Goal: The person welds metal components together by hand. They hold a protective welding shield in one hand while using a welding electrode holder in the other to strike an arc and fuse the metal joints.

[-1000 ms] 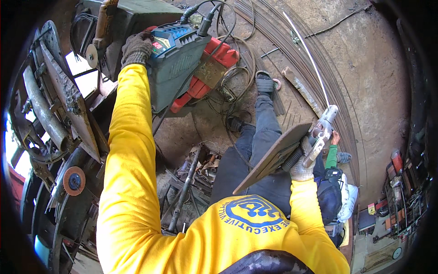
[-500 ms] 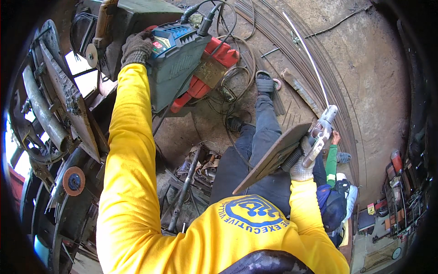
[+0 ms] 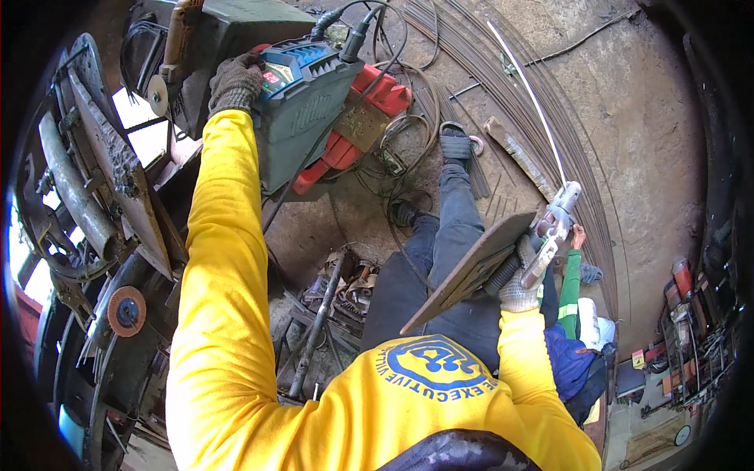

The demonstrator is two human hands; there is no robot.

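My left hand (image 3: 236,82), in a dark knit glove, presses curled fingers against the lit control panel of a grey-blue welding machine (image 3: 306,110). Its fingertips are hidden, so what they pinch cannot be seen. In a pale glove, my right hand (image 3: 518,292) is closed around a metal electrode holder (image 3: 556,224). A long, thin white welding rod (image 3: 528,102) sticks up and away from the holder's jaws. A flat brown board (image 3: 471,271), tilted, sits against the same hand; a dark coiled piece shows between them.
Red housing (image 3: 377,93) and looped cables (image 3: 408,141) lie behind the machine. Long steel rods (image 3: 581,141) curve across the floor. Scrap metal (image 3: 349,286) sits by my legs. At left hang a grinding disc (image 3: 126,311) and metal parts. A co-worker's green sleeve (image 3: 571,290) is close at right.
The co-worker at right has shifted, with the head now lower and more of the blue clothing showing. The panel's lit digits changed. My hands, holder and board stay put.
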